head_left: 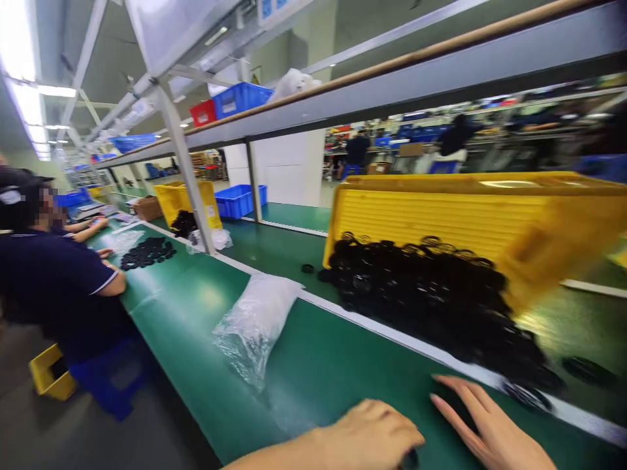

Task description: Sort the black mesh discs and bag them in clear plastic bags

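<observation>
My left hand (369,434) is low in the view over the green bench top, its fingers curled down around a small black part (409,459), which shows only partly at the fingertips. To its right, my right hand (490,427) has thumb and fingers apart, and nothing shows between them. Just beyond it, a heap of black rings (421,294) spills from a tipped yellow bin (421,209). One black ring (529,395) lies on the white strip near my right hand. A clear plastic bag with white contents (264,313) rests on the bench further left.
A co-worker (63,281) sits at the left beside a pile of black rings (148,253). A metal post (183,163) and an overhead shelf (343,91) rise along the bench. Another yellow bin (210,205) and a blue crate (238,201) stand further back.
</observation>
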Motion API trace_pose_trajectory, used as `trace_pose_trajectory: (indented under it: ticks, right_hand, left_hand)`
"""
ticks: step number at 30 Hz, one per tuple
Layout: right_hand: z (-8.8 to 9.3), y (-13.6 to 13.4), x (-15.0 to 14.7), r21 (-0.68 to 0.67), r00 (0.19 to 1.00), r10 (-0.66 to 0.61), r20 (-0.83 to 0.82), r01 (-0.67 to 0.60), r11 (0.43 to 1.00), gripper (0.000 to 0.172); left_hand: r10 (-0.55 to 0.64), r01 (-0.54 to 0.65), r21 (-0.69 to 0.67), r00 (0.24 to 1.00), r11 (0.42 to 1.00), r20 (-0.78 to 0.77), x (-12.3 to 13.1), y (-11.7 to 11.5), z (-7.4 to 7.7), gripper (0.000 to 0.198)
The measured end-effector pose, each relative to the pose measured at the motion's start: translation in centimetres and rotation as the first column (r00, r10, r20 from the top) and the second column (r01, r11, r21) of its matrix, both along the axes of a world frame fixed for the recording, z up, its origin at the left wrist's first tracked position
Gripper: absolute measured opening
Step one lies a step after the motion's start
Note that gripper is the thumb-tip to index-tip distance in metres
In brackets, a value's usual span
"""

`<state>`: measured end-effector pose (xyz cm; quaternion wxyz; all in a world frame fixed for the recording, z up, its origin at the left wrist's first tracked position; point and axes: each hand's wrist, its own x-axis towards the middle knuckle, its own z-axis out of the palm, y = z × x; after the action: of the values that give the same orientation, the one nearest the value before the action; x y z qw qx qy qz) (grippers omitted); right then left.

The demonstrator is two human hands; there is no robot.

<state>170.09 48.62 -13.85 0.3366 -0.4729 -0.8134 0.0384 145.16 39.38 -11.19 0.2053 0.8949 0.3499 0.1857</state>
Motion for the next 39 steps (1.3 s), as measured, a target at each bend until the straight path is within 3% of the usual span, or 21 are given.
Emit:
trace_pose_trajectory:
  ticks: [5,11,17,20,23,27,30,32,35,39]
  right_hand:
    - [2.4,-1.1,0.4,-0.047,0.997,-0.080,0.016,0.080,0.996,0.050]
    - [4.1,-2.2,-0.5,-0.002,0.997,-0.070,0.021,0.070,0.998,0.033]
    - [4.4,-2.4,-0.7,-0.017,0.998,-0.047,-0.029,0.046,0.999,0.027]
    - [5.0,-2.9,-1.2,-0.058,0.995,-0.018,-0.099,0.012,0.998,0.026]
    - [6.3,-4.3,-2.6,-0.178,0.980,0.087,-0.181,-0.120,0.977,0.028]
    - [7.8,-6.5,-5.0,-0.403,0.925,0.208,-0.318,-0.330,0.854,0.034]
    - [8.1,-7.5,-6.2,-0.494,0.870,0.205,-0.449,-0.432,0.754,0.038]
    - [8.1,-7.7,-6.6,-0.555,0.831,0.161,-0.533,-0.486,0.675,0.041]
    - [8.2,-7.5,-6.7,-0.647,0.797,0.034,-0.603,-0.513,0.564,0.048]
    - [7.7,-7.3,-6.6,-0.735,0.820,-0.034,-0.571,-0.492,0.466,0.053]
  left_hand:
    - [0.058,-0.055,-0.031,0.995,0.998,0.087,-1.4,-0.1,1.6,0.061]
    - [0.092,-0.090,-0.026,0.995,0.996,0.049,-2.2,0.4,2.0,0.080]
    - [0.129,-0.128,-0.057,0.991,0.990,0.025,-2.3,0.2,2.4,0.060]
    - [0.220,-0.159,-0.257,0.948,0.953,0.231,-2.1,0.1,3.0,0.047]
    - [0.370,-0.032,-0.560,0.781,0.828,0.502,-2.0,0.3,3.7,0.039]
    - [0.517,0.267,-0.737,0.567,0.621,0.641,-2.0,0.7,4.0,0.049]
    - [0.577,0.385,-0.764,0.503,0.517,0.644,-1.7,0.6,3.6,0.053]
    - [0.588,0.406,-0.778,0.509,0.480,0.628,-1.5,0.6,3.4,0.054]
    - [0.588,0.284,-0.802,0.560,0.525,0.583,-1.4,0.8,2.9,0.054]
    - [0.606,-0.092,-0.698,0.583,0.710,0.541,-1.8,1.4,2.3,0.051]
